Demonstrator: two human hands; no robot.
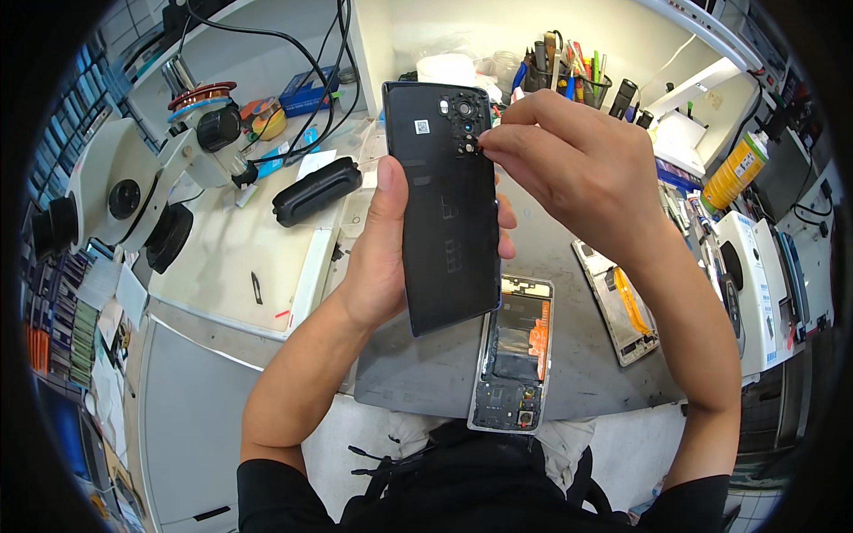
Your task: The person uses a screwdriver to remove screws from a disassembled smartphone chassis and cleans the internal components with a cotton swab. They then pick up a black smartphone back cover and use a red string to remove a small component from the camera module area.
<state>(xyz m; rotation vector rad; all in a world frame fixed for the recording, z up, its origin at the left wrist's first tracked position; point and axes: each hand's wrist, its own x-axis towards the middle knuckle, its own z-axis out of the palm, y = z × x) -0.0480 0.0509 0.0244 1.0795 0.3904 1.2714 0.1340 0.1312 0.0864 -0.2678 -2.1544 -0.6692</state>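
My left hand [378, 240] holds a black phone back cover [449, 231] upright, with the thumb on its left edge and the fingertips showing past its right edge. Near its top sit round camera openings [464, 111] and a small white square label [422, 127]. My right hand [577, 164] is closed in a pinch at the camera openings' right side; what the fingertips grip, if anything, is too small to make out. Below the cover, on the grey mat, lies an opened phone [515, 355] with an orange flex part and bare inner parts showing.
Another opened phone frame [617, 302] with an orange strip lies to the right. On the left are a microscope [133, 191], a black case [317, 191] and a tweezer-like tool [257, 288]. A pen holder [591, 89] and a yellow spray can [735, 171] stand behind.
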